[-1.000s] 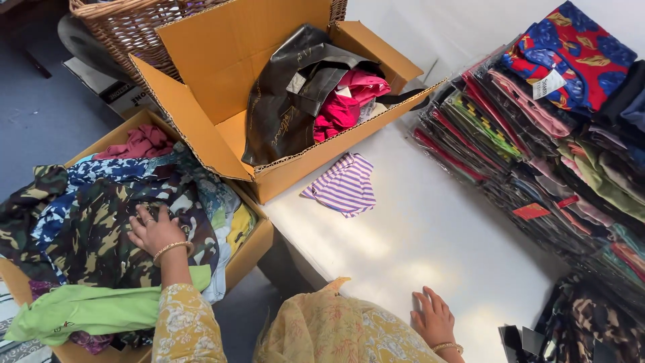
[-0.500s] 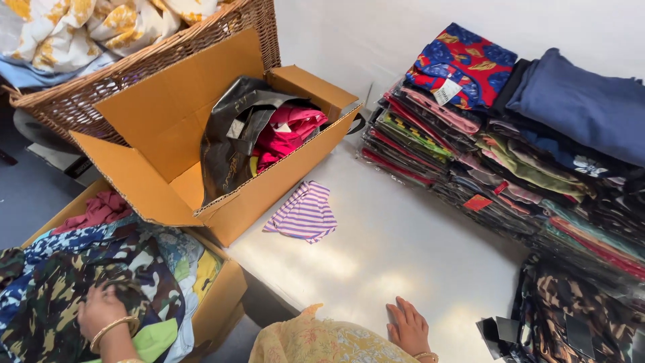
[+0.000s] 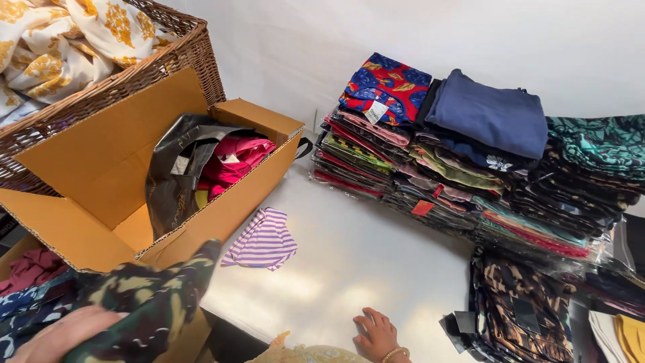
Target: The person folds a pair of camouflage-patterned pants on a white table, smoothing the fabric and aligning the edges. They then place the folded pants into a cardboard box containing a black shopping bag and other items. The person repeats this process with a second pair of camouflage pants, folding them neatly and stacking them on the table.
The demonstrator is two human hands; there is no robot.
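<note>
The white table [image 3: 376, 269] carries big stacks of folded clothes [image 3: 470, 161] and an open cardboard box [image 3: 134, 181] with a dark bag inside. At the lower left, over a lower box, the left hand [image 3: 64, 336] is closed on a camouflage garment [image 3: 154, 296], which hangs crumpled, dark green and brown. The step seems to be lifting it out; a next move would need free table surface. The right hand [image 3: 376, 334] lies open and flat on the table, near a small striped cloth [image 3: 263, 240].

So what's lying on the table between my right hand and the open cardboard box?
In the head view, a small folded pink-and-purple striped cloth lies on the white table between the right hand and the open cardboard box; otherwise bare tabletop.
</note>
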